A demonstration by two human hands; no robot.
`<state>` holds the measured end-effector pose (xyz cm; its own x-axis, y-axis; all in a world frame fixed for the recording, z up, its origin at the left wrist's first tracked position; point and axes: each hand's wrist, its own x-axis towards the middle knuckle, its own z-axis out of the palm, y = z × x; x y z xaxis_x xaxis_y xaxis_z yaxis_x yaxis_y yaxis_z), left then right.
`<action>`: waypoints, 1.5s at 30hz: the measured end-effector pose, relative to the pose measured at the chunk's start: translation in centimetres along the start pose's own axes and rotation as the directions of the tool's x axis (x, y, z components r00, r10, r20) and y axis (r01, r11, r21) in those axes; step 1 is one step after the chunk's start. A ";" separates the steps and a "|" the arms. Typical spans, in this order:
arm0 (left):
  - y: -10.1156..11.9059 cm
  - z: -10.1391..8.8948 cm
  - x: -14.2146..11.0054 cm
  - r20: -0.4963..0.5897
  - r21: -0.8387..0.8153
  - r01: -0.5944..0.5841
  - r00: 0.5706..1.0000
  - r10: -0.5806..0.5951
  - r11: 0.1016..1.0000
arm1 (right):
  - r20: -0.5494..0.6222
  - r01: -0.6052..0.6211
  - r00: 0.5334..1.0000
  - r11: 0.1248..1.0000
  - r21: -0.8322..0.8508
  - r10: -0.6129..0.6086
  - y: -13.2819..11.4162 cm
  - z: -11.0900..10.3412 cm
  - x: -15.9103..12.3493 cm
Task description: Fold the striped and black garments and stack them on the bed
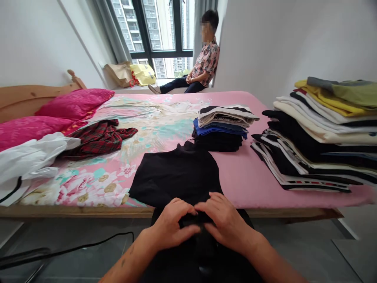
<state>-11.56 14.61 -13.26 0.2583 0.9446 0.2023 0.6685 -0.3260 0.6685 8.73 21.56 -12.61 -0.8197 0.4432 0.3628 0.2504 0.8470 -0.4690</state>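
From here I count two stacks of folded, mixed-colour clothes (pixel 321 137) on the right, two shiny bright pink pillows (pixel 76 102) far left, and one plain black cloth garment (pixel 176 177). It lies mostly flat at the bed's near edge, rumpled at its far end. The left hand (pixel 173 224) and right hand (pixel 226 220) have bent fingers at its near side; I can't tell if they pinch it.

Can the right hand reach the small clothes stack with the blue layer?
Probably yes, reaching forward: the right hand is by the near edge of the bed, and only the flat black garment seems to lie before the small clothes stack.
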 end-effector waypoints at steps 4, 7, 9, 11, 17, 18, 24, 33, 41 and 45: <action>-3.2 -1.9 -2.7 0.100 0.217 -0.019 0.995 -0.003 0.976 | 0.126 -0.061 0.991 0.996 0.061 0.053 -1.4 1.4 -1.4; -5.6 -3.4 -2.9 0.183 0.354 -0.054 0.983 -0.012 0.934 | 0.174 -0.045 0.985 0.987 0.152 0.018 -2.4 2.6 -2.0; -6.6 -3.9 -2.6 0.242 0.410 -0.110 0.970 0.009 0.905 | 0.194 -0.036 0.981 0.978 0.205 -0.004 -2.9 3.5 -2.4; -7.1 -4.3 -2.7 0.258 0.478 -0.144 0.966 0.019 0.867 | 0.209 -0.065 0.978 0.971 0.231 0.015 -3.2 4.2 -3.0; -9.3 -6.9 -6.5 0.087 0.682 0.006 0.992 -0.089 0.732 | 0.169 -0.239 0.965 0.933 0.270 0.198 -3.7 4.4 -5.8; -9.7 -7.4 -7.5 0.061 0.693 0.036 0.992 -0.108 0.720 | 0.169 -0.254 0.962 0.928 0.273 0.214 -3.8 4.4 -6.1; -12.8 -8.8 -13.5 -0.013 0.714 0.117 0.988 -0.155 0.691 | 0.191 -0.184 0.974 0.918 0.352 0.122 -4.3 7.7 -7.5; -10.4 -10.1 -15.8 -0.226 0.306 0.288 0.948 -0.225 0.907 | 0.088 -0.266 0.964 0.929 0.258 0.252 -4.7 3.4 -8.5; -2.2 -13.1 -6.1 -0.444 -0.419 0.284 0.764 -0.467 0.862 | -0.176 -0.396 0.884 0.893 0.215 0.434 -0.6 -10.9 -1.1; 0.7 -16.0 -0.6 -0.580 -0.571 0.040 0.688 -0.436 0.820 | -0.196 -0.407 0.808 0.768 0.495 0.555 -0.2 -17.2 4.4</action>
<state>-22.38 14.36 -1.49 -0.5181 0.8141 0.2624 0.1607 -0.2087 0.9647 13.96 28.36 2.97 -0.4224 0.8861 0.1908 0.2709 0.3243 -0.9063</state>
